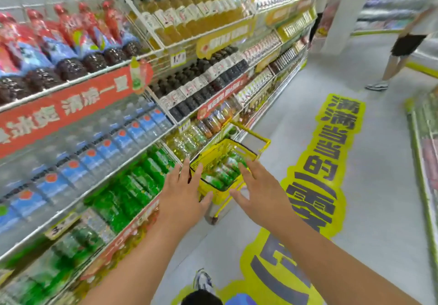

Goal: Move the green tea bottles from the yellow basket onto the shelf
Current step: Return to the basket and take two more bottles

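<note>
Head view: both hands reach forward over the yellow basket (220,155), which stands on the floor (272,138) close against the shelf (111,176). The left hand (183,192) has its fingers (183,169) spread wide and holds nothing; the right hand (262,192) is likewise splayed and empty. The green tea bottles (222,173) lie in the basket just beyond and between the fingertips, several packed together, so the moving looks barely begun, with the load still to be lifted out. To the left of the left fingers the shelf row of green bottles (135,186) is already fairly full; where a free slot lies I cannot tell through the blur. The basket's raised handle (251,134) stands beyond the fingers, and the shelf's front rail runs close by the left hand. Open floor lies to the right of the right fingers.
</note>
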A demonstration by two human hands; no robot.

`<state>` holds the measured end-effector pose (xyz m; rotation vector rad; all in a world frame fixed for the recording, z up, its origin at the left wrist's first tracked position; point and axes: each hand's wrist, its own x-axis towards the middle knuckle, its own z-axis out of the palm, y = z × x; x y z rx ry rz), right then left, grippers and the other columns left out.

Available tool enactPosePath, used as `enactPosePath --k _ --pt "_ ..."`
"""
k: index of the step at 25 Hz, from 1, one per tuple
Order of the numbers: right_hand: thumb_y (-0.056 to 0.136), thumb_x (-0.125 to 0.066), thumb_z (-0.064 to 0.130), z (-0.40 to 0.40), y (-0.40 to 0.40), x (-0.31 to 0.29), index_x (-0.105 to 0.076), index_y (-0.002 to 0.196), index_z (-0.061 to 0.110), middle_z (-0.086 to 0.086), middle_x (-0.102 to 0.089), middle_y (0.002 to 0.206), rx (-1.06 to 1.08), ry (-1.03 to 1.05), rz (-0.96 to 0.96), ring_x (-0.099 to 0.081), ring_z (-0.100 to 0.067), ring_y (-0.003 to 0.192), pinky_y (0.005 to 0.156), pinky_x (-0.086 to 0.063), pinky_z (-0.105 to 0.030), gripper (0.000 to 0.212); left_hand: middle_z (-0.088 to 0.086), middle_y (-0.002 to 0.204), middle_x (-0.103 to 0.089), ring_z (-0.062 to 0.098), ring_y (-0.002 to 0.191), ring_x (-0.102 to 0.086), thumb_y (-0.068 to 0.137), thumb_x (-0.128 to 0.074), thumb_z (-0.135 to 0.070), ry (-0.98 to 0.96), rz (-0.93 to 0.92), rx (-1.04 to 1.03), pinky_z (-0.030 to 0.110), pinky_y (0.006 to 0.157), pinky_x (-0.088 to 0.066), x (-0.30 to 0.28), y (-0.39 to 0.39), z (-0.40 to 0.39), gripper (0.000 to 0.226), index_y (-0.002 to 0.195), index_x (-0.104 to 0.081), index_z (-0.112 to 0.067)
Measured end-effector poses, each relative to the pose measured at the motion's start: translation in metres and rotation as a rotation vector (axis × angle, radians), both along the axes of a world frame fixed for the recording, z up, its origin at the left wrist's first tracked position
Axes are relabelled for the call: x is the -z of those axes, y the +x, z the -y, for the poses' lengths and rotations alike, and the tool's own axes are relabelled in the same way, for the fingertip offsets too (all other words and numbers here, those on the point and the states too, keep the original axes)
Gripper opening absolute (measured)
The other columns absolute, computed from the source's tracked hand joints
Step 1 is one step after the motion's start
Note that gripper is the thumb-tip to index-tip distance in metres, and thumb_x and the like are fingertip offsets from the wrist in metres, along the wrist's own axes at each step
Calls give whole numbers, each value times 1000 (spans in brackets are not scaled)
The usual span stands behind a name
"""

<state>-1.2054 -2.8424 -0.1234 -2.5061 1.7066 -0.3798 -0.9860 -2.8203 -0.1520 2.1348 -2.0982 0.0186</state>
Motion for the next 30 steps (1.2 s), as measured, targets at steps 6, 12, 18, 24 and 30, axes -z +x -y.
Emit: enactPosePath --k 6,12,18,24,30 --pt "91 -40 63 133 -21 4 -59 140 12 -13 -59 143 95 15 -89 -58 -35 130 97 -56 -47 73 15 169 -19 40 153 -22 86 -23 -72 37 -51 99 57 123 -23 12 -11 156 88 160 -30 -24" --pt "93 -35 64 265 -25 12 -53 146 12 -11 -50 153 42 43 -116 -49 -32 140 109 -48 -46 77 16 163 -34 42 148 -34 87 -40 -70 60 -31 81 59 116 -35 24 -17 285 82 155 -42 -22" --pt "88 -17 71 419 -41 63 -33 158 19 -4 -25 167 -159 140 -90 -22 -25 155 123 -27 -42 89 14 167 -24 38 152 -26 88 -49 -68 76 -37 -114 55 121 -28 74 -37 381 84 158 -36 -25" --pt "93 -19 69 549 -55 98 -34 158 15 -8 -25 166 -444 188 -242 -27 -29 153 119 -34 -47 86 9 172 -8 35 157 -10 90 -40 -66 118 -125 -457 52 125 -14 108 -81 431 83 162 -24 -28" --pt "95 -17 65 608 -33 155 -15 163 18 -8 -10 170 -618 259 -303 -13 -29 156 122 -27 -48 82 12 171 -9 37 156 -13 95 -43 -64 235 -142 -651 55 125 -16 156 -93 442 80 162 -25 -25"
